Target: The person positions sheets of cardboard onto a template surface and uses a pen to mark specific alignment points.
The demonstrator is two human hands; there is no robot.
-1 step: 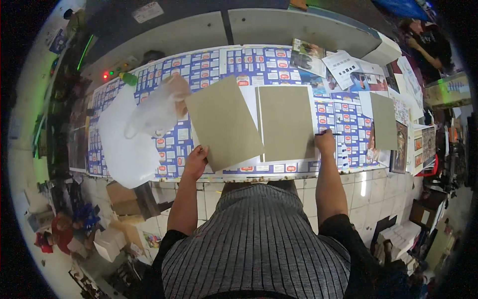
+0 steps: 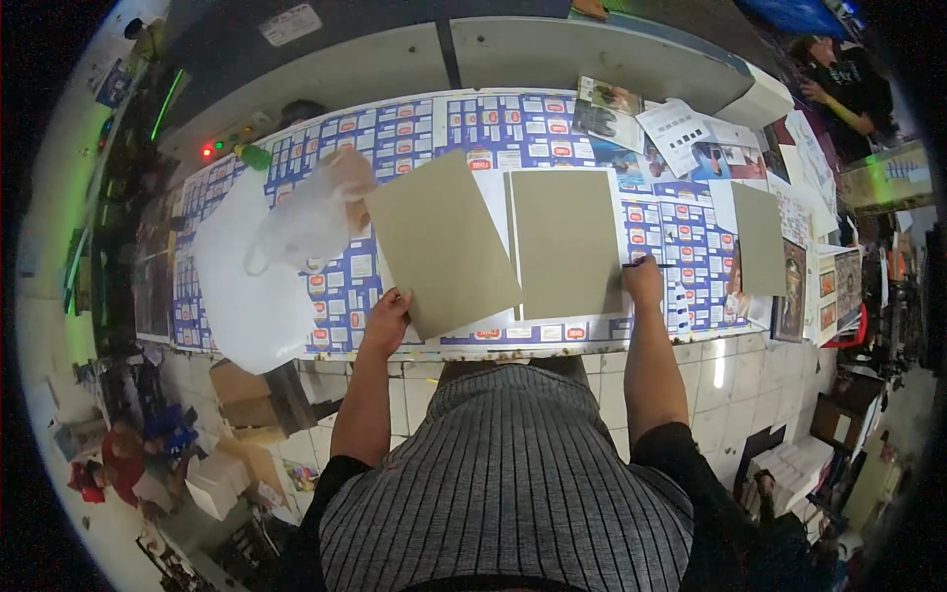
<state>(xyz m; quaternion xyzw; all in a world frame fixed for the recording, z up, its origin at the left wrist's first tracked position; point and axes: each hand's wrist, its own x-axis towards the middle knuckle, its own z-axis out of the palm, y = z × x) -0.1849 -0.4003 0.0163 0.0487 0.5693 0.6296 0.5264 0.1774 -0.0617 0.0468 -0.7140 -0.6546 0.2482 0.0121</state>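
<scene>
Fingers [image 2: 397,299] of the left hand [image 2: 389,318] are closed on the near part of the left board's edge, and those of the right hand [image 2: 644,283] are curled round a slim dark tool [image 2: 668,265] (pen or blade, I cannot tell which) just beside the right board.

Largest of all is the desk [image 2: 592,349], spread with blue printed sheets [image 2: 414,118]; if these are loose underneath, a hard push could drag whatever lies on them. On the left, a white plastic bag [image 2: 247,286] droops over the near edge, so a swing of the left forearm might snag it and pull it down.

Two grey-brown boards lie at the middle with white paper [image 2: 493,192] showing around them. The left board [image 2: 444,247] sits askew, and its near right corner reaches the right board [image 2: 569,242], which lies almost square to the desk. Pushing that corner rightward could knock the right board out of line; dragging it could shift or crease the paper. With a grip only along one edge, the left board could also pivot.

Far right, loose papers [image 2: 674,136] overlap and could slide if a sleeve caught them. Smallest, the tool: if it marks or cuts, a slip might spoil the right board's edge.
</scene>
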